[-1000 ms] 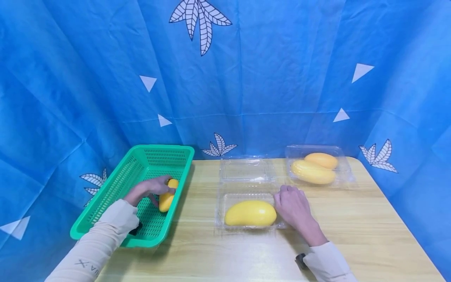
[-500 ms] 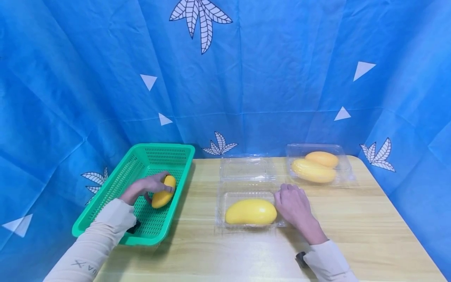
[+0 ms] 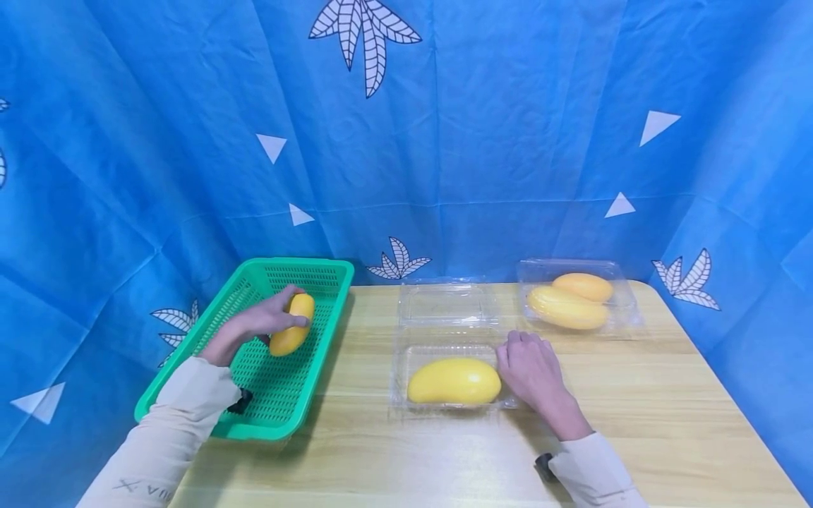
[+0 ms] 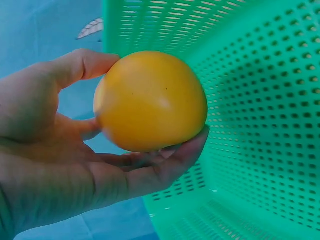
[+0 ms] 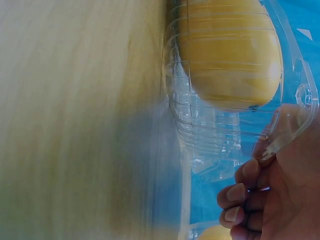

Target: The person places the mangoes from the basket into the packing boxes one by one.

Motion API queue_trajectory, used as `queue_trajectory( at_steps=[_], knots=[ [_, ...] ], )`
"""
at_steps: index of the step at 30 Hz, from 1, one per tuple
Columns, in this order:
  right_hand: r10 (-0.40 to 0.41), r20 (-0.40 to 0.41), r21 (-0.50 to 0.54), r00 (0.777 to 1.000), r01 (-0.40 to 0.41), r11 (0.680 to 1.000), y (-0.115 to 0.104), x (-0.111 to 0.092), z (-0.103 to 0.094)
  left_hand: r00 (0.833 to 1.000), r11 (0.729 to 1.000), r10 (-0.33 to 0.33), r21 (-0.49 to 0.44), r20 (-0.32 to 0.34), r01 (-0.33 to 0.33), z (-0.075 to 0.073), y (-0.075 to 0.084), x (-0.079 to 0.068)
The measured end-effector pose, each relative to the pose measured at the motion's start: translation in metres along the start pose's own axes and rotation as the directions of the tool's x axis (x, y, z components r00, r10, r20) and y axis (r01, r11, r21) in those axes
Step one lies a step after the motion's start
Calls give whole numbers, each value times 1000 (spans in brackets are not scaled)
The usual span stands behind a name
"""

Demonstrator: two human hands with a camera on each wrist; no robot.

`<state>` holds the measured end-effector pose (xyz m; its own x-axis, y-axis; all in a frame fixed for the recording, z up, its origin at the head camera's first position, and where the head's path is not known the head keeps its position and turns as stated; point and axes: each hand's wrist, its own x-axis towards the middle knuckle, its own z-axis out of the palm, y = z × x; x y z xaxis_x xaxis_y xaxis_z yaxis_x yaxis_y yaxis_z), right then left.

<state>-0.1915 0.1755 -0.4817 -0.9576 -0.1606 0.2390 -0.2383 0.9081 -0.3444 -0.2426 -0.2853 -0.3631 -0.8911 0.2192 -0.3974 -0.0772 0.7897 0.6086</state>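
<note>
My left hand (image 3: 274,315) grips a yellow-orange mango (image 3: 293,326) over the green basket (image 3: 349,279). In the left wrist view, the thumb and fingers wrap the rounded end of the mango (image 4: 155,102), with the perforated basket wall behind it. My right hand (image 3: 532,367) is at the right side of an open clear plastic box (image 3: 400,374), which has one yellow mango (image 3: 454,381) in its base and its lid (image 3: 444,303) folded back. Seen from the right wrist, curled fingers (image 5: 235,192) pinch the box rim at its corner.
A clear box (image 3: 625,310) with two mangoes (image 3: 567,307) stands at the back right of the wooden table (image 3: 660,402). A blue patterned curtain (image 3: 495,141) hangs behind the table and along both sides.
My left hand has lifted the mango from the basket's right side, moving it up and slightly left and away from me. The right hand stays at the box.
</note>
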Motion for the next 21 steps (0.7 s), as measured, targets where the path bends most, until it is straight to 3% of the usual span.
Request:
queue_trajectory(
  at_steps=[10,21],
  knots=[
    [-5,8,-7,1000,5,1000,0,1,-1,992,993,102,-49,-76,-106,-4,16,-7],
    [-9,7,2,1000,9,1000,1,-1,-1,954,955,247,-122,-168,-269,2,41,-21]
  ],
)
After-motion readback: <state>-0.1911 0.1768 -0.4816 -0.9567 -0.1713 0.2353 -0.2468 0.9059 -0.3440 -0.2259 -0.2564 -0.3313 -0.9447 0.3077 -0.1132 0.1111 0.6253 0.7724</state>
